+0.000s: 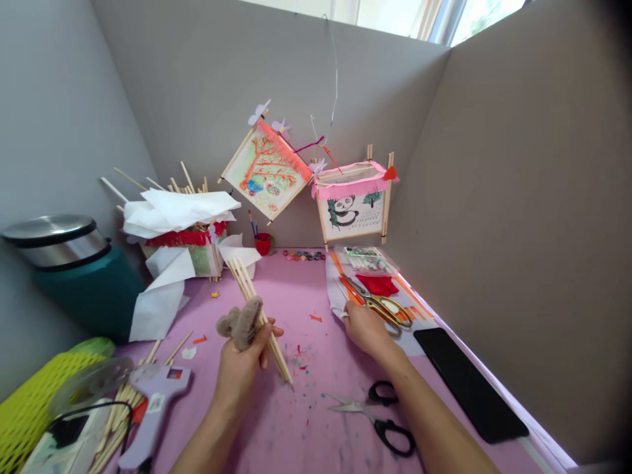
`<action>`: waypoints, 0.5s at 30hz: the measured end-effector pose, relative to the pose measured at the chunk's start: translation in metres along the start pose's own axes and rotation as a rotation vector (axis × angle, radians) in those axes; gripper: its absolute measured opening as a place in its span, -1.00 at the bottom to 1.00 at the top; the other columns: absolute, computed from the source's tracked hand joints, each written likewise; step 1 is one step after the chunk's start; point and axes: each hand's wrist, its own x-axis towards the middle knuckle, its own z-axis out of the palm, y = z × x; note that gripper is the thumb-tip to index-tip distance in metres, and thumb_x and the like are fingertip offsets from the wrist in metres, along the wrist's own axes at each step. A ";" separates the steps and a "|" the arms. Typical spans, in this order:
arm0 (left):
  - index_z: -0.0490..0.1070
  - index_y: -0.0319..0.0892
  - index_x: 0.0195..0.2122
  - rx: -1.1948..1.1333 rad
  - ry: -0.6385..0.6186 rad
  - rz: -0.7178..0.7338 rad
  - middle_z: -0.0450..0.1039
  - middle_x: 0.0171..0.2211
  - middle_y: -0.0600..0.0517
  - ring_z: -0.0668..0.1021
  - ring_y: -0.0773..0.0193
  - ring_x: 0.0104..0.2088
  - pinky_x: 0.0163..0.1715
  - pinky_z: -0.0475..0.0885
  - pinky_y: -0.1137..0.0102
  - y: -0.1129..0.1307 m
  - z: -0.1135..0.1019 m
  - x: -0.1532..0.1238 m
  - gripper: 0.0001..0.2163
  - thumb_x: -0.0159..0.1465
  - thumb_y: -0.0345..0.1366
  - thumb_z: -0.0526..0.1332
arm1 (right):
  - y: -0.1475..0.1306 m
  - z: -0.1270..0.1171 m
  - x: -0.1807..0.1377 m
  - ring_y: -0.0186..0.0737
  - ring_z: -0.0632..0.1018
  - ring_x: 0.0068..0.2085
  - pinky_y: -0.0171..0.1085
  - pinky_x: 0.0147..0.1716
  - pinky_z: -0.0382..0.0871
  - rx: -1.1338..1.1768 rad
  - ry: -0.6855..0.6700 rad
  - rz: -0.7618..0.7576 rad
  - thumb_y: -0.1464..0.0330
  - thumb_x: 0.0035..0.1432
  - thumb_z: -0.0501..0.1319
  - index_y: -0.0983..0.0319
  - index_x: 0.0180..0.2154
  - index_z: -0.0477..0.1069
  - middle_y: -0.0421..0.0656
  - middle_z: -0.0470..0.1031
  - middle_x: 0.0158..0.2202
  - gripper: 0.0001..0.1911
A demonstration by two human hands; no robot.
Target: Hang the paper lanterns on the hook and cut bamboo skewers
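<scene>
My left hand (247,362) is closed around a small bundle of pale wooden sticks (243,276), which it holds slanted over the table. A fuzzy grey-brown thing (241,322), perhaps a soft band, sits at the thumb side of that hand, against the sticks. At the left edge of a white and orange sheet (415,342) is my right hand (368,329), its fingers curled and partly hidden. What they pinch, if anything, I cannot make out. Gold-handled scissors (378,303) lie just beyond it, near a red cloth-like piece (378,285). Black-handled scissors (368,408) rest open below the right forearm.
Two decorated paper lanterns (269,171) (353,214) hang at the back. On the left stand a teal flask (89,283), a stick-framed box (200,260) with white sheets, and a lilac glue gun (158,395). A black phone (469,385) lies right; a red cup (263,244) stands behind.
</scene>
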 end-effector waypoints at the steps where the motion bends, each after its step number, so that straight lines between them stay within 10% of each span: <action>1: 0.44 -0.28 -0.24 -0.014 -0.009 0.018 0.51 -0.43 -0.02 0.26 0.52 -0.68 -0.60 0.20 0.47 0.000 -0.001 0.000 -0.70 0.12 -0.15 0.24 | -0.008 -0.002 -0.002 -0.14 0.52 -0.26 -0.27 -0.31 0.26 0.034 -0.001 -0.042 0.43 0.19 -0.03 0.35 -0.23 0.38 0.05 0.51 -0.33 -0.75; 6: 0.41 -0.26 -0.17 -0.076 -0.065 0.092 0.53 -0.37 -0.04 0.25 0.53 -0.69 -0.58 0.23 0.46 0.002 -0.003 -0.003 -0.72 0.15 -0.19 0.22 | -0.052 -0.002 -0.015 -0.30 0.39 -0.03 -0.33 -0.12 0.28 0.408 0.070 -0.457 0.44 0.14 0.03 0.20 0.07 0.20 -0.09 0.35 0.02 -0.57; 10: 0.40 -0.24 -0.20 -0.111 -0.097 0.098 0.52 -0.36 -0.03 0.27 0.53 -0.70 -0.62 0.20 0.48 0.003 -0.001 -0.006 -0.75 0.15 -0.21 0.22 | -0.068 -0.004 -0.027 -0.16 0.26 0.09 -0.16 0.06 0.11 0.377 0.224 -0.452 0.54 0.08 0.02 0.27 0.03 0.29 0.02 0.27 0.08 -0.55; 15: 0.41 -0.24 -0.23 -0.226 -0.141 0.019 0.50 -0.45 0.02 0.39 0.44 -0.62 -0.52 0.32 0.46 0.001 0.004 -0.010 -0.77 0.14 -0.22 0.24 | -0.079 -0.012 -0.056 -0.33 0.42 -0.36 -0.36 -0.34 0.25 0.680 -0.202 -0.530 0.29 0.28 -0.07 0.24 -0.31 0.40 -0.20 0.44 -0.38 -0.69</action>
